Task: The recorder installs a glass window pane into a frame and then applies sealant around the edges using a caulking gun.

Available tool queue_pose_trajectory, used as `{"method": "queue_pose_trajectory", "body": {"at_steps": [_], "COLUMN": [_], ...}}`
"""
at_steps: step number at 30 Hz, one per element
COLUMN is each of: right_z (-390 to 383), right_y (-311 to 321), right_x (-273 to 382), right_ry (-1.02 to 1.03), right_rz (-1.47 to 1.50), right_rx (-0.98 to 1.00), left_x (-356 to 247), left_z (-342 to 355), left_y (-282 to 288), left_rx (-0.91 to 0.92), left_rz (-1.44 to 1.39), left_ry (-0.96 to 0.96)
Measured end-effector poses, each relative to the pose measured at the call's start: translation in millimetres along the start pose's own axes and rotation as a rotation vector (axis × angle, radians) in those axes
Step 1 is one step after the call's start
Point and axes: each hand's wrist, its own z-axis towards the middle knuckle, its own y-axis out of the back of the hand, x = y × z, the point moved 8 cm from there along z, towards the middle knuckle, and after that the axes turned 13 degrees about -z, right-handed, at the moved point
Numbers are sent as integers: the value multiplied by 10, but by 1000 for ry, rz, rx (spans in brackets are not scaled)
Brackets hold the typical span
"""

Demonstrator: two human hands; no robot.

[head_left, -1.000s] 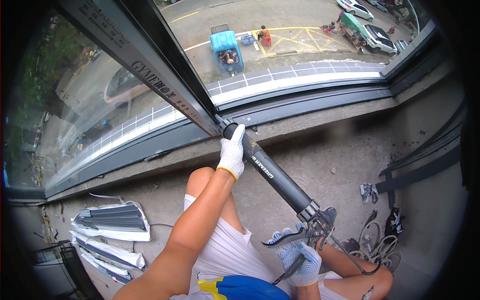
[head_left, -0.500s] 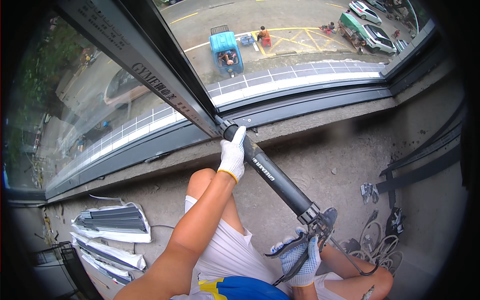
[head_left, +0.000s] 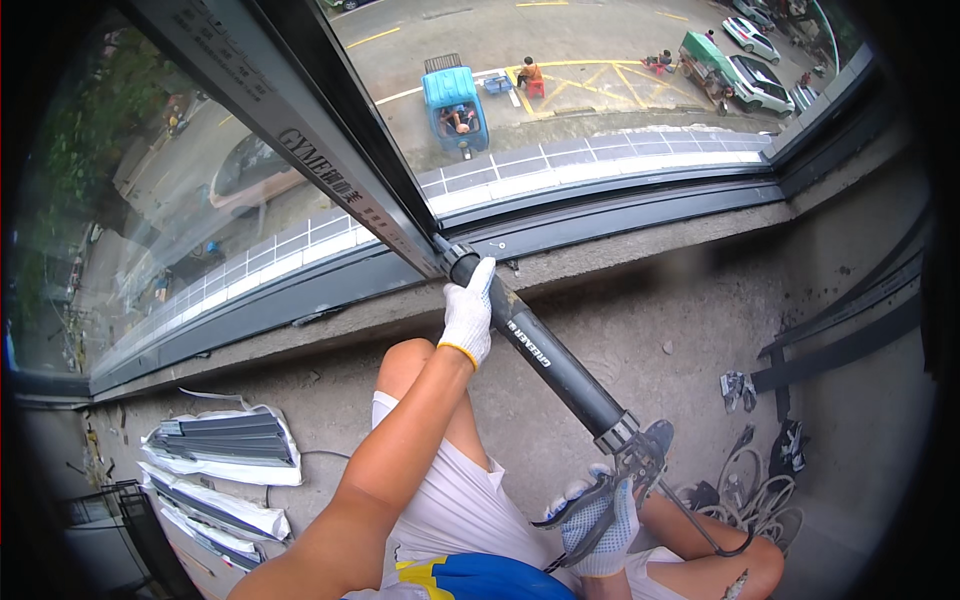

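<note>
My left hand (head_left: 466,315), in a white knit glove, is wrapped round the front part of a long black caulking gun (head_left: 555,375). The gun's nozzle end (head_left: 444,247) is at the lower inner corner where the upright window mullion (head_left: 340,180) meets the dark bottom frame (head_left: 620,205); contact is too small to tell. My right hand (head_left: 597,530), in a dotted glove, is closed on the trigger handle (head_left: 627,475) at the gun's lower right, with its fingers round the lever near my lap.
Wrapped dark strips (head_left: 220,445) lie at lower left. Long dark profiles (head_left: 830,360), coiled pale cord (head_left: 770,510) and small black items (head_left: 787,445) lie right. The rough concrete ledge (head_left: 700,235) borders the window. Outside below are vehicles (head_left: 455,105) and people (head_left: 530,75).
The gun and both my gloved hands have shifted slightly down. The view has moved a little, and the window and street appear slightly displaced. Both hands keep their hold.
</note>
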Motion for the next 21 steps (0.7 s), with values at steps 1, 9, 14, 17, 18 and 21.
{"method": "queue_pose_trajectory", "body": {"at_steps": [1,9,14,17,18,21], "right_z": [-5,-51,-87,-103,-108,-122], "right_y": [2,14,-23,-6,4,32], "right_x": [20,27,9,-23,-28,-57], "right_ry": [20,21,13,-21,-25,-27], "right_rz": [-31,-40,-11,31,33,33], "right_rx": [2,52,139,155,158,184], "left_x": [-15,-88,-121,-155,-169,-212], "left_z": [-13,-74,-109,-151,-167,-219], "left_y": [-4,-25,-29,-57,-59,-70], "left_rx": [0,-3,3,19,12,-3], "left_rz": [4,31,51,46,50,63], "left_ry": [-6,-6,-15,-18,-20,-24]}}
